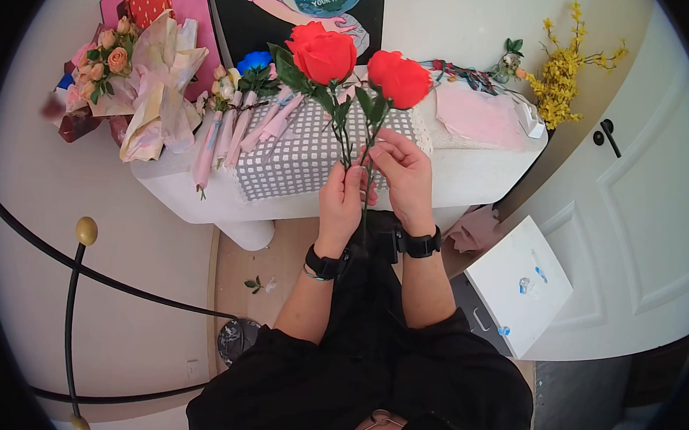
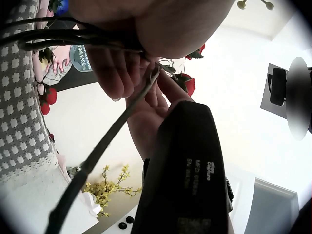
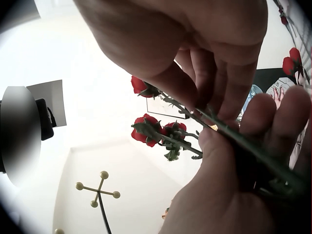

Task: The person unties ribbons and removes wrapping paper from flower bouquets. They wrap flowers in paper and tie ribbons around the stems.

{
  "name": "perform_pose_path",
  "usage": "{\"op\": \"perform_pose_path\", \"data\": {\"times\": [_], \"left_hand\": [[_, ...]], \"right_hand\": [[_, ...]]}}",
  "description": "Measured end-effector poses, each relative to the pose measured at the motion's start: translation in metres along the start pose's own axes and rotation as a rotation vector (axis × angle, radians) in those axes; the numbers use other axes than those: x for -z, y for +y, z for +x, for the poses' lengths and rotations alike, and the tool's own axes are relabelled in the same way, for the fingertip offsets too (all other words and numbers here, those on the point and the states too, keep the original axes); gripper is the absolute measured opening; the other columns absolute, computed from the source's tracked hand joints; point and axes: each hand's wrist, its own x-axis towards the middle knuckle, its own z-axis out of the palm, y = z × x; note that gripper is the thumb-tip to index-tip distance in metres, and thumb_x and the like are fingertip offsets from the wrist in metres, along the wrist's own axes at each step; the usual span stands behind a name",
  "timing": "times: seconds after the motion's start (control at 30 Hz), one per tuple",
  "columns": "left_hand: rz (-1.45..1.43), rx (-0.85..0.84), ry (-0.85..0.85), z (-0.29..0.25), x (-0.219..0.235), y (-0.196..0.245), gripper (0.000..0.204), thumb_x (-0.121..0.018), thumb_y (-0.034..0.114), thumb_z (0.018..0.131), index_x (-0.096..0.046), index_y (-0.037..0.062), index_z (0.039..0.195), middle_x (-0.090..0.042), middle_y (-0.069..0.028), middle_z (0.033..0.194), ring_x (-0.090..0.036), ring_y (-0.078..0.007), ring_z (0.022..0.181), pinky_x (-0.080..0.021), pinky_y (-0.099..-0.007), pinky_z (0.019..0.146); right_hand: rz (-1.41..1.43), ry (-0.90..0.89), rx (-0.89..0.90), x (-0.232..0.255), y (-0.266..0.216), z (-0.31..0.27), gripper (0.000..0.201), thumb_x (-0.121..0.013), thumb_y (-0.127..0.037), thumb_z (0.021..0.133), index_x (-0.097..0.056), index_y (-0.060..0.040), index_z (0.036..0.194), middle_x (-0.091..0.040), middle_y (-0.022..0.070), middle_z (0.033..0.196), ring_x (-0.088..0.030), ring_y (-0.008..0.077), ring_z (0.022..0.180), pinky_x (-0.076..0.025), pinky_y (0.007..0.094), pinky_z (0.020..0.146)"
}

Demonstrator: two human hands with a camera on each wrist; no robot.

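Observation:
Artificial red roses on long green stems are held up in front of the body. In the head view one red rose [image 1: 322, 52] leans left and another red rose [image 1: 399, 79] leans right. The left hand [image 1: 339, 203] grips the gathered stems low down, its thumb across them. Just above and to the right, the right hand [image 1: 407, 175] pinches the right rose's stem between thumb and fingers. A bare stem [image 2: 87, 163] runs out below the hands in the left wrist view. From the right wrist view, red blooms [image 3: 146, 130] show beyond the fingers; palms hide part of the stems.
Behind the hands stands a white table [image 1: 182, 195] with a grey checked cloth [image 1: 284, 169]. Pink-wrapped single flowers [image 1: 208, 149] and a paper-wrapped bouquet [image 1: 160, 88] lie at left. Pink sheets [image 1: 482, 113] and yellow flowers [image 1: 562, 78] are at right. A white-topped cabinet [image 1: 520, 286] stands by the door.

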Motion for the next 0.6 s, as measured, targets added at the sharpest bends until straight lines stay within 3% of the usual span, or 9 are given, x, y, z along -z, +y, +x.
{"op": "perform_pose_path", "data": {"times": [0.07, 0.2, 0.37, 0.47, 0.6], "left_hand": [[-0.11, 0.0, 0.065, 0.0, -0.001, -0.001, 0.023, -0.044, 0.02, 0.1, -0.05, 0.0005, 0.091, -0.057, -0.0044, 0.071, -0.059, -0.0099, 0.057, -0.047, -0.023, 0.05], [-0.183, 0.031, 0.108, 0.0, 0.002, 0.002, 0.023, -0.043, 0.021, 0.101, -0.05, 0.0012, 0.092, -0.055, -0.0027, 0.07, -0.056, -0.009, 0.056, -0.046, -0.0223, 0.05], [-0.151, 0.019, 0.114, 0.003, 0.013, -0.008, 0.022, -0.044, 0.022, 0.101, -0.052, 0.0029, 0.092, -0.051, 0.0012, 0.069, -0.042, -0.0038, 0.054, -0.035, -0.0186, 0.047], [-0.175, 0.039, 0.107, 0.003, 0.014, -0.006, 0.022, -0.045, 0.022, 0.1, -0.053, 0.0028, 0.094, -0.048, 0.0027, 0.069, -0.037, -0.0021, 0.055, -0.029, -0.0179, 0.047], [-0.18, 0.051, 0.083, 0.004, 0.015, -0.008, 0.022, -0.044, 0.021, 0.101, -0.054, 0.0016, 0.103, -0.046, 0.003, 0.07, -0.035, -0.0028, 0.054, -0.028, -0.0186, 0.047]], "right_hand": [[0.05, 0.063, -0.012, 0.0, 0.001, 0.0, 0.032, -0.058, 0.002, 0.088, -0.052, 0.0068, 0.119, -0.065, 0.0115, 0.092, -0.064, 0.017, 0.08, -0.053, 0.0304, 0.076], [0.119, 0.099, -0.017, 0.0, 0.001, 0.0, 0.031, -0.058, 0.002, 0.088, -0.052, 0.007, 0.118, -0.065, 0.0108, 0.089, -0.063, 0.0177, 0.076, -0.053, 0.0309, 0.072], [0.118, 0.107, 0.005, 0.004, -0.002, -0.001, 0.027, -0.057, 0.001, 0.089, -0.055, 0.0069, 0.116, -0.064, 0.0083, 0.087, -0.063, 0.0174, 0.078, -0.054, 0.0323, 0.074], [0.081, 0.076, 0.048, 0.01, -0.004, -0.002, 0.029, -0.062, -0.002, 0.087, -0.057, 0.0064, 0.115, -0.066, 0.0083, 0.09, -0.064, 0.0153, 0.078, -0.051, 0.0271, 0.074], [0.07, 0.067, 0.059, 0.009, -0.008, -0.007, 0.028, -0.062, -0.001, 0.086, -0.057, 0.0056, 0.113, -0.066, 0.0079, 0.091, -0.063, 0.0146, 0.079, -0.049, 0.0263, 0.076]]}}
